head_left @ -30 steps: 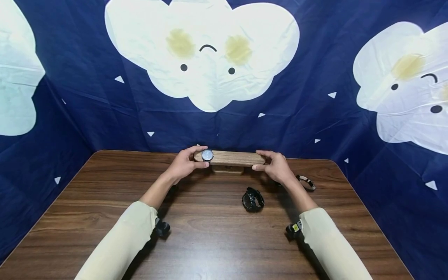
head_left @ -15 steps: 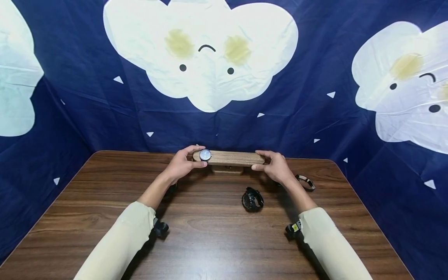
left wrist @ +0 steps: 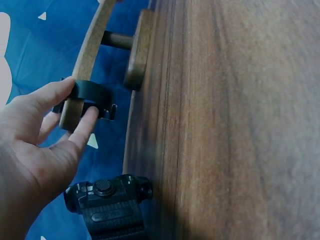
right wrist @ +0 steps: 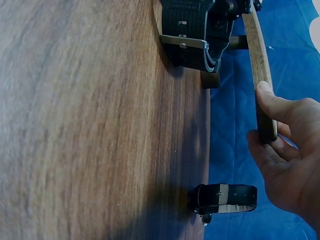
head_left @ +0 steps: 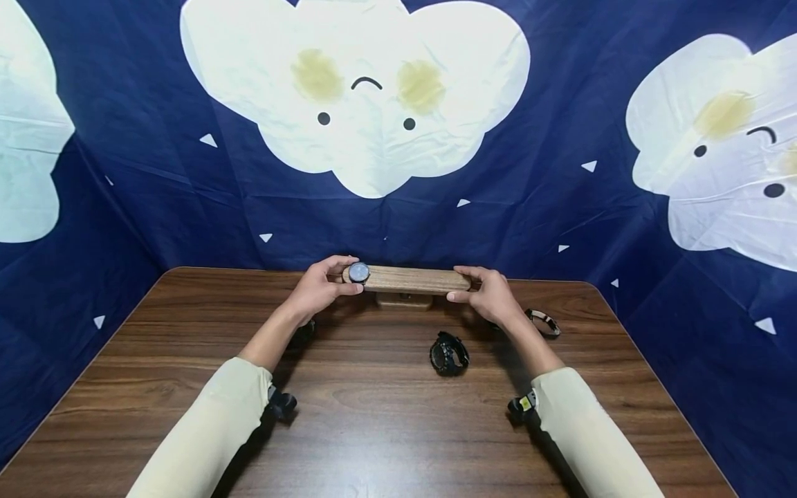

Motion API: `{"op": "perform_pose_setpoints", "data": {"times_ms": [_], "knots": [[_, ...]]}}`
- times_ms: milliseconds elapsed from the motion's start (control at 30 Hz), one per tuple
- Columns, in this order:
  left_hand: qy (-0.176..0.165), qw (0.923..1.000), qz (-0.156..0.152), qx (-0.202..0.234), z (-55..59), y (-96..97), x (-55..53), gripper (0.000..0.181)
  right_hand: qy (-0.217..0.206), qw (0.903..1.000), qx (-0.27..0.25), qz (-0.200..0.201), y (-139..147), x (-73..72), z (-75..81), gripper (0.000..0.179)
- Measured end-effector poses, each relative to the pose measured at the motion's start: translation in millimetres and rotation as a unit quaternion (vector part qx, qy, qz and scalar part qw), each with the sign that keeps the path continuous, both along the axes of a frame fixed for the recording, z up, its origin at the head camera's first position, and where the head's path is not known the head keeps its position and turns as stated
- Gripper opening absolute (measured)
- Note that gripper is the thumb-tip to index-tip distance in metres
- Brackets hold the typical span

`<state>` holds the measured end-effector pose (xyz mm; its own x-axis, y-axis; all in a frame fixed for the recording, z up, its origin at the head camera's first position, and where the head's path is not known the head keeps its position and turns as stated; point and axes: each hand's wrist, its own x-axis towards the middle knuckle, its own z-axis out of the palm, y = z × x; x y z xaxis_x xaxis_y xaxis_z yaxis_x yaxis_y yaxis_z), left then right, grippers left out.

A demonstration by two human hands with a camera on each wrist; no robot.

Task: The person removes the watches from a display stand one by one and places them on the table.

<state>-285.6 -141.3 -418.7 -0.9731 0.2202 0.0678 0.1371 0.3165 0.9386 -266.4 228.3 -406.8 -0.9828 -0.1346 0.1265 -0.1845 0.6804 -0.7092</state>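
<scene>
A wooden T-shaped stand [head_left: 414, 279] is at the table's far edge, its crossbar raised on a short post above a wooden base [head_left: 403, 300]. Around the bar's left end sits a wristwatch [head_left: 358, 272] with a round dial and dark strap. My left hand [head_left: 314, 287] holds this watch, thumb and fingers on its strap in the left wrist view. At the opposite end, my right hand [head_left: 490, 295] grips the bar between thumb and fingers; the right wrist view shows the bar end [right wrist: 266, 122] in that grip.
A chunky black watch [head_left: 449, 354] lies in front of the stand. Another watch with a dark strap [head_left: 544, 323] is beyond my right forearm. A third black watch [left wrist: 109, 197] is partly hidden by my left arm in the head view. A blue cloth [head_left: 386, 228] hangs behind the table [head_left: 398, 429].
My left hand has slid the wristwatch a little leftward along the bar, toward its left end. The right hand has stayed on the bar's right end.
</scene>
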Motion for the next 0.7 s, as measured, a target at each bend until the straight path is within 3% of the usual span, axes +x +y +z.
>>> {"op": "perform_pose_setpoints", "data": {"times_ms": [233,433,700], "knots": [[-0.021,0.9995,0.009,0.023,2.2,-6.2,0.1,0.068,-0.002,1.0,-0.003,-0.002,-1.5,0.0,-0.4,0.068],[-0.014,0.9995,0.021,0.02,2.4,-10.1,-0.1,0.068,-0.006,1.0,-0.003,-0.006,-0.5,-0.3,-1.0,0.067],[-0.035,0.9972,0.017,0.063,1.1,-9.6,0.1,0.069,-0.007,0.9999,-0.008,-0.002,-1.4,1.1,1.1,0.069]]}}
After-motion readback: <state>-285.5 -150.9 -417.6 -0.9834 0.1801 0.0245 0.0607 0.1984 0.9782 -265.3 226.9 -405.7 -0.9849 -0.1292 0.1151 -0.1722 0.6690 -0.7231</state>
